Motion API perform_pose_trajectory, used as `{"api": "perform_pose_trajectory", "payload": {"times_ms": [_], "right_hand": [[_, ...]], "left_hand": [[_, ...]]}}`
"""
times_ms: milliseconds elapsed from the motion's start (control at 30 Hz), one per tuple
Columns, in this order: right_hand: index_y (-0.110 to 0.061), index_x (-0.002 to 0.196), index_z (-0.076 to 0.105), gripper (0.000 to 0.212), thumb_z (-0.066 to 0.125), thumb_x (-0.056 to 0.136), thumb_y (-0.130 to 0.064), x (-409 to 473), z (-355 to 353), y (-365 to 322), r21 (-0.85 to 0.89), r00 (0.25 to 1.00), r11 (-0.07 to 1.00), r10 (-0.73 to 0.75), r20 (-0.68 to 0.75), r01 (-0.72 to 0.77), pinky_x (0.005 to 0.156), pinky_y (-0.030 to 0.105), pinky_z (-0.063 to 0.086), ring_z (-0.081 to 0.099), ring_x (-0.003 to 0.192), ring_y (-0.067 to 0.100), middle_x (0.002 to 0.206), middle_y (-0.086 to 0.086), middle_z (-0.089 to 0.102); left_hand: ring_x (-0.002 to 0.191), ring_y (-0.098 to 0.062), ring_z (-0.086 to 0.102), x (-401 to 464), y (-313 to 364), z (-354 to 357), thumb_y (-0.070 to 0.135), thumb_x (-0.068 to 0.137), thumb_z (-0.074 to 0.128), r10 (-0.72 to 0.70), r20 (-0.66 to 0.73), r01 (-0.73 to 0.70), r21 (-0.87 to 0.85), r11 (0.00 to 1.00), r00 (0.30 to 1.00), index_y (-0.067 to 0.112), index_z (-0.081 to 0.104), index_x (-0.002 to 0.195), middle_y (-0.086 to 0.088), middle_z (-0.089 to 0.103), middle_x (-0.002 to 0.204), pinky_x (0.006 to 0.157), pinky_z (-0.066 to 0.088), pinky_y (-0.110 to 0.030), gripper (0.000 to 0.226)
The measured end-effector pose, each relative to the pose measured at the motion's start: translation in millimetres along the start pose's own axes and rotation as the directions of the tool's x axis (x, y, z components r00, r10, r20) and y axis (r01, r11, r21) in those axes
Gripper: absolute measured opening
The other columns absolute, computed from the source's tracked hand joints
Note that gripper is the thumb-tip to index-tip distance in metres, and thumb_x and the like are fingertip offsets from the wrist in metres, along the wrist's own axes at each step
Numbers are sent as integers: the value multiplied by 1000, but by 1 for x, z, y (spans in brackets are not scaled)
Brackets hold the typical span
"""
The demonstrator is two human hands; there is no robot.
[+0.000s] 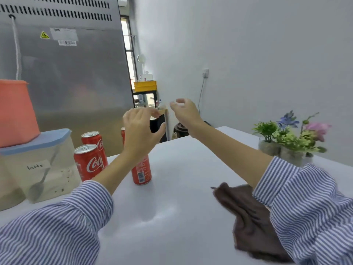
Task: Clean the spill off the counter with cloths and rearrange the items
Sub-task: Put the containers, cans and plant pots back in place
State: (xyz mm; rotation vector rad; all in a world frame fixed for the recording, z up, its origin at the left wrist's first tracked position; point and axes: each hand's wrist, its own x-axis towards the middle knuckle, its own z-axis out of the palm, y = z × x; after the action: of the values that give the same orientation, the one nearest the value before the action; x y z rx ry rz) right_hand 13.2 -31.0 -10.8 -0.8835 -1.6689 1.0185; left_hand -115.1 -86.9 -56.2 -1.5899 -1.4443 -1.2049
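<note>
Head view — only view.

Left hand (140,129): raised above the counter, fingers loosely curved, holding nothing. Right hand (184,112): raised further out, fingers relaxed, likewise empty. Both arms in striped sleeves (305,197).

Brown cloth (252,217): lies crumpled on the white counter (172,217) at near right, partly under the right sleeve. Judged soft, light and limp; it will bunch wherever pinched, so take a fistful at the exposed left edge.

Spill: a faint grey sheen near centre of the counter may be wet residue — too blurred to say for certain.

Cola cans, three, all upright: front-left can (87,162), rear-left can (93,139) just behind it, and middle can (141,173) partly hidden by the left forearm. Judged rigid, smooth, possibly slippery if wet; grip around the mid-body.

Other items: clear container with blue lid (41,163), labelled "latte", spoon inside; orange tub (16,109) stacked on top of it; potted artificial flowers (290,138) at the far right edge; steel cabinet (66,64) behind.

Obstructions: the middle can stands nearest the open wiping area and could be knocked by a sweeping cloth.
</note>
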Motion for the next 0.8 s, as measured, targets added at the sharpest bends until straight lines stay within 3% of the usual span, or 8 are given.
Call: {"api": "perform_pose_trajectory", "payload": {"times_ms": [133,233,300,367,467,567,667,800], "right_hand": [[-12,121,52,31,52,94,-27,-43,-55,10,-105,980,991,-101,-169,84,73,22,45,54,90,12,111,3,60],[-12,108,53,24,60,88,-24,-77,-103,31,-183,929,978,-154,-337,96,65,18,42,54,83,13,98,4,59],[-12,101,48,28,67,83,-23,-93,-137,51,-232,878,971,-153,-453,49,68,24,42,53,82,18,93,6,55],[-14,98,41,37,71,79,-21,-102,-171,73,-223,819,974,-96,-566,-40,70,31,42,51,80,21,87,5,49],[-15,97,31,48,74,75,-19,-107,-215,104,-147,743,968,53,-668,-201,75,38,46,54,92,28,94,7,49],[-15,101,28,60,80,71,-21,-102,-241,134,-114,719,935,175,-673,-335,88,44,48,51,107,28,108,8,46],[-16,103,25,70,84,66,-27,-88,-253,156,-104,732,917,235,-640,-385,92,45,47,52,105,26,109,5,47],[-20,102,24,74,84,62,-35,-67,-256,178,-97,761,929,229,-606,-357,90,45,49,59,97,25,109,5,57]], "left_hand": [[95,-21,57,11,51,15,18,81,61,108,127,-90,-137,986,986,15,62,91,4,66,86,89,29,-31,10],[95,-22,56,5,97,39,18,77,61,50,315,32,-247,968,948,16,61,94,8,65,87,91,39,-35,17],[98,-19,57,-1,127,56,21,76,63,-28,521,224,-316,922,853,18,59,100,9,62,93,93,44,-40,24],[101,-17,56,-3,151,75,25,77,65,-64,713,404,-319,857,699,19,54,107,6,61,103,92,46,-36,33],[107,-21,53,3,178,107,26,78,70,-45,861,555,-285,782,506,13,45,122,-5,55,118,86,45,-30,52],[121,-25,45,9,198,144,29,78,72,-50,908,615,-240,751,415,8,32,137,-10,45,134,91,40,-31,74],[129,-28,38,10,214,180,33,77,73,-75,940,681,-184,709,332,5,15,144,-13,35,144,94,37,-32,93],[118,-24,44,5,229,221,21,71,79,-100,955,786,-167,596,278,2,5,139,-10,45,126,89,38,-31,102]]}}
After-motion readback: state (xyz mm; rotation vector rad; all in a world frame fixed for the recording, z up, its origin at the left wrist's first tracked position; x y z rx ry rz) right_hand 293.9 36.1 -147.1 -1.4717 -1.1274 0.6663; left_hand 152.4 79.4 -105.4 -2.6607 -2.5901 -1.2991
